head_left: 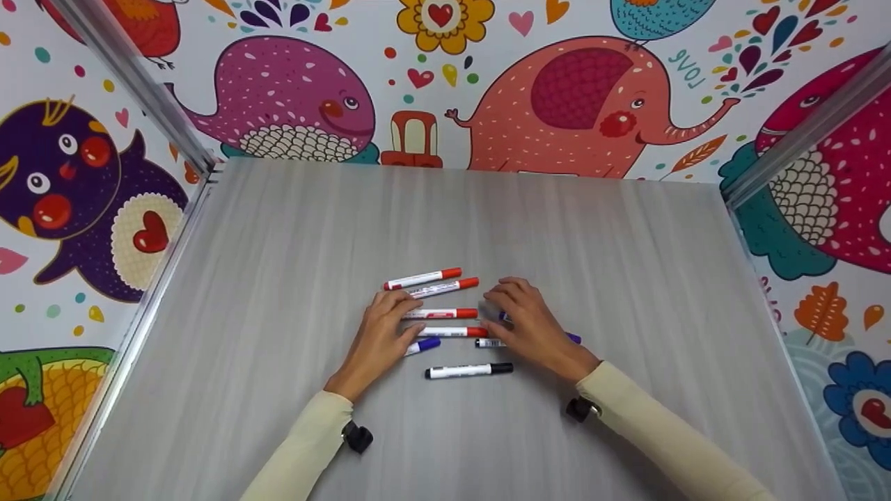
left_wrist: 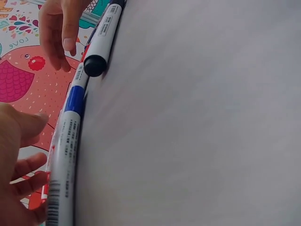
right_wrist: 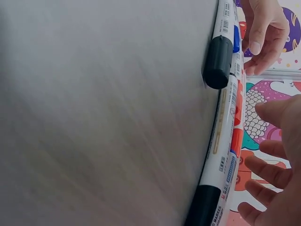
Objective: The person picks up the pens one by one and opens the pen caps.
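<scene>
Several red-capped markers (head_left: 452, 332) lie roughly side by side, caps to the right. My left hand (head_left: 379, 341) is over their left ends, fingers apart and loosely bent. A blue-capped marker (head_left: 423, 346) shows partly beside its thumb; in the left wrist view this marker (left_wrist: 63, 155) lies alongside the fingers. My right hand (head_left: 532, 323) hovers over more markers, covering most of a white one (head_left: 489, 343) and another with a dark blue end (head_left: 505, 316). The right wrist view shows the right hand's spread fingers (right_wrist: 268, 172) holding nothing. Nearest me lies a black-capped marker (head_left: 468, 371).
The markers lie on a grey wood-grain table (head_left: 278, 229). Metal frame posts (head_left: 132, 83) rise at its back corners. Panels with cartoon animals, such as an elephant (head_left: 557, 118), stand behind and beside it. Each wrist wears a small black device (head_left: 358, 437).
</scene>
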Demonstrator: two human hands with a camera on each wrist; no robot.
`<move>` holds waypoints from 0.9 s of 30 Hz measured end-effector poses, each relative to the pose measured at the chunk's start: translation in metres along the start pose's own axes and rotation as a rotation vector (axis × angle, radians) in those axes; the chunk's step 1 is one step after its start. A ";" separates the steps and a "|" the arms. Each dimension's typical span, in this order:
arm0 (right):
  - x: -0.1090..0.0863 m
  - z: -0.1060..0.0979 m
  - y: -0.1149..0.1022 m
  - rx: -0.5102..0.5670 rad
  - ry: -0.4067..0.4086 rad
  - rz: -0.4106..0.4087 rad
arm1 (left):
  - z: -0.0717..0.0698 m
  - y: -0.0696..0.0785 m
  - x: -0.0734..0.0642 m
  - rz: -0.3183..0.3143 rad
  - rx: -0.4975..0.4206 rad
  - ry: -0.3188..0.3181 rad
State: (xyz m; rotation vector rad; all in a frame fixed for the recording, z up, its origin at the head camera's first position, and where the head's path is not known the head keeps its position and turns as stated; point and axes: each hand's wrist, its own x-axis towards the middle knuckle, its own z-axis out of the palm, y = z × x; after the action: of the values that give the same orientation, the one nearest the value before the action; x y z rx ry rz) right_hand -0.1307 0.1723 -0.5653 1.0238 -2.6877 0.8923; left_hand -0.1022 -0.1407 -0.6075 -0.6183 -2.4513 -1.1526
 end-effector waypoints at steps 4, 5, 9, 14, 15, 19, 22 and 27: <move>0.002 0.004 -0.002 0.000 -0.007 -0.004 | -0.006 0.010 0.002 -0.029 0.029 -0.023; 0.003 0.005 -0.002 -0.003 -0.010 -0.004 | -0.007 0.012 0.002 -0.041 0.033 -0.032; 0.004 0.007 -0.004 -0.015 -0.017 -0.008 | -0.009 0.019 0.004 -0.071 0.072 -0.060; 0.007 0.009 -0.005 -0.019 -0.007 -0.028 | -0.009 0.021 0.004 -0.092 0.099 -0.077; 0.008 0.010 -0.005 -0.018 -0.007 -0.030 | -0.009 0.021 0.004 -0.097 0.100 -0.081; 0.011 0.012 -0.005 -0.016 -0.019 -0.025 | -0.008 0.022 0.005 -0.099 0.113 -0.085; 0.012 0.014 -0.006 -0.019 -0.039 -0.012 | -0.008 0.021 0.005 -0.098 0.117 -0.087; 0.014 0.015 -0.007 -0.017 -0.056 -0.002 | -0.007 0.020 0.004 -0.097 0.120 -0.083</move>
State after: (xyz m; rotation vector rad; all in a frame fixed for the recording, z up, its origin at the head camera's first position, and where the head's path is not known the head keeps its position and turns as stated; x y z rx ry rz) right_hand -0.1353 0.1515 -0.5700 1.0624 -2.7345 0.8517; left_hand -0.0938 -0.1341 -0.5889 -0.5270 -2.6248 -1.0253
